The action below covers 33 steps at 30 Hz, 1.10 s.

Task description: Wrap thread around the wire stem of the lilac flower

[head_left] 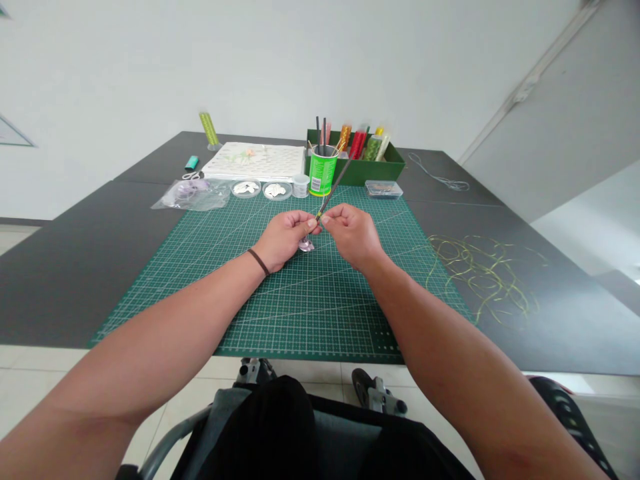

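Note:
Above the middle of the green cutting mat (280, 313), my left hand (286, 239) is closed in a pinch on a thin dark stick (336, 187). The stick slants up and away to the right. A small yellow-green band (319, 215) shows on it by my fingertips. Below those fingers hangs a shiny pale-purple piece (307, 245), petal-like in look. My right hand (354, 233) is closed with thumb and forefinger together, right beside the band; what lies between those fingertips is too small to make out.
Loose yellow-green thread (480, 270) lies tangled at the right mat edge. Behind stand a green can (322, 175) with sticks, a green box (367, 172) of coloured tubes, dishes of white pieces (246, 189), a plastic bag (193, 195), scissors (192, 176) and a white board (255, 160).

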Tool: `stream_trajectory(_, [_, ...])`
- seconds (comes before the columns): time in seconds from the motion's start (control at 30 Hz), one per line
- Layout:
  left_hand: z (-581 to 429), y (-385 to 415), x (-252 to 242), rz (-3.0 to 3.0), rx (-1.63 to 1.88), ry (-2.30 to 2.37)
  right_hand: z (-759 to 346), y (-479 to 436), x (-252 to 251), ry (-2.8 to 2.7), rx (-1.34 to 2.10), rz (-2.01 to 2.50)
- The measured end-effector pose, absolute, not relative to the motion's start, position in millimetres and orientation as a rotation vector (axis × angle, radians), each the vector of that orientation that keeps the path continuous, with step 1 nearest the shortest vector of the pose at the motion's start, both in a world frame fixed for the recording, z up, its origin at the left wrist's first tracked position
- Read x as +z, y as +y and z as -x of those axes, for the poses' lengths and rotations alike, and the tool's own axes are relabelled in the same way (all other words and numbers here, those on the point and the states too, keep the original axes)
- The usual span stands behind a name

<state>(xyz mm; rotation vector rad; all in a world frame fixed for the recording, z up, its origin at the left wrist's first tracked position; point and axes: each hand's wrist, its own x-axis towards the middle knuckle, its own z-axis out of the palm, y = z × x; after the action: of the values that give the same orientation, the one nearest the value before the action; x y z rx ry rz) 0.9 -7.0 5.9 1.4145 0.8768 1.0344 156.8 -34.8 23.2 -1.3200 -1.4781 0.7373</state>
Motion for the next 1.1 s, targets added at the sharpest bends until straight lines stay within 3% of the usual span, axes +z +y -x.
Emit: stream_trajectory(1.1, [8.3,-4.5,7.5,-1.068,0.791,0.573,-158.8,-33.8,24.8,-1.349,1.184,1.076])
